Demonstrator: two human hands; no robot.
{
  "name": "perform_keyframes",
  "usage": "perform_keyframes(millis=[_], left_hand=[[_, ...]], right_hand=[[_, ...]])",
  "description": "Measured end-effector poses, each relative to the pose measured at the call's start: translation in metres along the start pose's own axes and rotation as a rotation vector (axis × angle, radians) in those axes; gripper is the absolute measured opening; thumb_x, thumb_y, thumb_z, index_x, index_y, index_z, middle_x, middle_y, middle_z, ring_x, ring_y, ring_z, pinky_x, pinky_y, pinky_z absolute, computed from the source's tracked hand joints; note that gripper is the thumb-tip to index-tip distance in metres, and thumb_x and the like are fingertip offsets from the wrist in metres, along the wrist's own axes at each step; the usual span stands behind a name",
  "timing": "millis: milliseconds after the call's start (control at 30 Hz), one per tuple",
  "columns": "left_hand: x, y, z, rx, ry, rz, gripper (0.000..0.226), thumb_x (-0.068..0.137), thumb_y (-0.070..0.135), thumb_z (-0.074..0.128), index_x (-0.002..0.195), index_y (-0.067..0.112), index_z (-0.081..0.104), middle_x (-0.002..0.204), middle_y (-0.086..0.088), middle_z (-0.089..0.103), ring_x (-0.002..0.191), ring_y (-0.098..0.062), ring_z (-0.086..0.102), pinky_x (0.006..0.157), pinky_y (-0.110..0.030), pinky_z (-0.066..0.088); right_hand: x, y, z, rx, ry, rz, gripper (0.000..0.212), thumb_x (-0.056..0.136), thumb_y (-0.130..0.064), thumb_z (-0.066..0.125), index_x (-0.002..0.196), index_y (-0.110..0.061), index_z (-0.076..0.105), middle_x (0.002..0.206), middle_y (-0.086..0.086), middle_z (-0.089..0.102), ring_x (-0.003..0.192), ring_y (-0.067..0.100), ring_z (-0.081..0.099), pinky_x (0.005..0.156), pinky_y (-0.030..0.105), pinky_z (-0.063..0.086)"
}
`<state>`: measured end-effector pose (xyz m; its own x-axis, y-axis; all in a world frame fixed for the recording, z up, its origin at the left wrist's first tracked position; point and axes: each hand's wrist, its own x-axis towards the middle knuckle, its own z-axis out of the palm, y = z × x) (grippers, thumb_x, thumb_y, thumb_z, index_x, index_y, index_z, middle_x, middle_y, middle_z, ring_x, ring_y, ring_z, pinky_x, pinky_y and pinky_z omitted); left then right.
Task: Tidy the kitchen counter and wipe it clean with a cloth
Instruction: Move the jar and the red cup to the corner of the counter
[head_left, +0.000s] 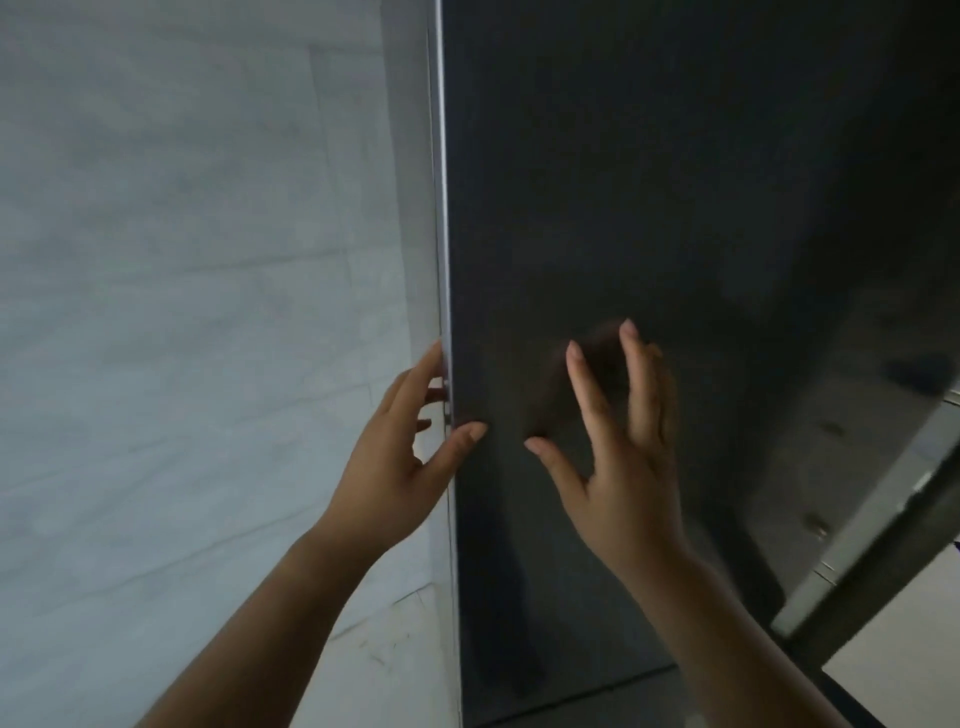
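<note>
Both forearms reach up: left hand (395, 457) grips the upright door (597, 208) edge, right hand (618, 457) spread, empty, just right.

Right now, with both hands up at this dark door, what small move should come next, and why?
Probably pull the door's edge toward you with the left hand. Its fingers already curl around the left edge of the dark door beside the pale wall, while the right hand is spread open at the glossy front, gripping nothing.
</note>
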<state>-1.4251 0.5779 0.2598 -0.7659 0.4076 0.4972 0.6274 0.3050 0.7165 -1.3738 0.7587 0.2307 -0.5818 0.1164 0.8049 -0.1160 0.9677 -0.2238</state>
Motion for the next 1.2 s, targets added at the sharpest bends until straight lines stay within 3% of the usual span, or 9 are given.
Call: perform_keyframes(millis=[200, 267, 400, 533, 667, 833, 933, 1100, 1200], left_hand=[[-0.004, -0.005, 0.012, 0.050, 0.081, -0.072, 0.052, 0.082, 0.057, 0.042, 0.128, 0.060, 0.017, 0.127, 0.040, 0.032, 0.109, 0.023, 0.041, 0.082, 0.002, 0.039], [-0.007, -0.007, 0.017, 0.118, 0.118, -0.077, 0.053, 0.086, 0.063, 0.034, 0.136, 0.051, 0.022, 0.133, 0.033, 0.037, 0.113, 0.018, 0.043, 0.086, -0.002, 0.041], [-0.025, -0.005, 0.033, 0.281, 0.244, -0.112, 0.064, 0.087, 0.064, 0.025, 0.141, 0.030, 0.034, 0.140, 0.010, 0.046, 0.120, -0.004, 0.048, 0.099, -0.029, 0.045], [-0.061, 0.001, 0.053, 0.386, 0.326, -0.231, 0.062, 0.087, 0.065, 0.022, 0.139, 0.034, 0.035, 0.139, 0.007, 0.047, 0.120, -0.006, 0.047, 0.093, -0.025, 0.040], [-0.120, -0.006, 0.078, 0.368, 0.356, -0.415, 0.054, 0.090, 0.055, 0.029, 0.137, 0.031, 0.039, 0.136, 0.009, 0.050, 0.119, -0.003, 0.048, 0.093, -0.018, 0.037], [-0.216, -0.003, 0.114, 0.207, 0.456, -0.728, 0.044, 0.089, 0.049, 0.037, 0.127, 0.030, 0.050, 0.118, 0.011, 0.062, 0.111, -0.002, 0.056, 0.096, -0.033, 0.046], [-0.277, 0.010, 0.139, 0.090, 0.554, -0.936, 0.035, 0.087, 0.049, 0.042, 0.116, 0.035, 0.055, 0.109, 0.016, 0.065, 0.105, 0.001, 0.058, 0.092, -0.027, 0.047], [-0.352, 0.034, 0.161, -0.091, 0.727, -1.210, 0.035, 0.082, 0.055, 0.043, 0.108, 0.038, 0.058, 0.102, 0.017, 0.068, 0.100, -0.007, 0.062, 0.084, -0.027, 0.047], [-0.390, 0.043, 0.152, -0.124, 0.752, -1.294, 0.034, 0.083, 0.055, 0.044, 0.109, 0.038, 0.058, 0.103, 0.015, 0.067, 0.100, -0.004, 0.062, 0.084, -0.027, 0.047]], right_hand=[[0.000, 0.011, 0.012, 0.051, 0.067, -0.058, 0.064, 0.086, -0.048, 0.057, 0.141, -0.026, 0.032, 0.153, 0.007, 0.012, 0.142, 0.030, 0.008, 0.114, 0.041, 0.020], [0.000, 0.013, 0.014, 0.087, 0.085, -0.080, 0.062, 0.086, -0.046, 0.058, 0.140, -0.026, 0.034, 0.152, 0.007, 0.014, 0.142, 0.030, 0.009, 0.115, 0.040, 0.019], [-0.005, 0.022, 0.015, 0.280, 0.090, -0.184, 0.051, 0.088, -0.037, 0.060, 0.134, -0.018, 0.047, 0.148, 0.011, 0.021, 0.141, 0.033, 0.012, 0.115, 0.043, 0.019], [-0.023, 0.034, 0.010, 0.483, -0.018, -0.281, 0.043, 0.089, -0.030, 0.059, 0.127, -0.010, 0.054, 0.144, 0.013, 0.029, 0.139, 0.033, 0.022, 0.113, 0.043, 0.025], [-0.059, 0.041, 0.010, 0.700, -0.315, -0.294, 0.038, 0.089, -0.029, 0.057, 0.120, -0.007, 0.059, 0.135, 0.015, 0.046, 0.127, 0.024, 0.042, 0.103, 0.033, 0.039], [-0.125, 0.039, 0.018, 0.749, -0.799, -0.210, 0.047, 0.088, -0.043, 0.050, 0.124, -0.012, 0.053, 0.137, 0.011, 0.041, 0.128, 0.021, 0.037, 0.105, 0.020, 0.027], [-0.169, 0.037, 0.023, 0.758, -1.087, -0.175, 0.049, 0.087, -0.048, 0.045, 0.125, -0.016, 0.050, 0.139, 0.005, 0.037, 0.129, 0.015, 0.032, 0.104, 0.014, 0.021], [-0.219, 0.028, 0.019, 0.768, -1.485, -0.170, 0.053, 0.085, -0.056, 0.037, 0.123, -0.022, 0.051, 0.127, -0.012, 0.045, 0.119, 0.002, 0.043, 0.100, 0.035, 0.042], [-0.239, -0.002, 0.016, 0.777, -1.605, -0.224, 0.052, 0.083, -0.057, 0.037, 0.120, -0.023, 0.054, 0.118, -0.018, 0.050, 0.109, 0.000, 0.049, 0.093, 0.034, 0.047]])
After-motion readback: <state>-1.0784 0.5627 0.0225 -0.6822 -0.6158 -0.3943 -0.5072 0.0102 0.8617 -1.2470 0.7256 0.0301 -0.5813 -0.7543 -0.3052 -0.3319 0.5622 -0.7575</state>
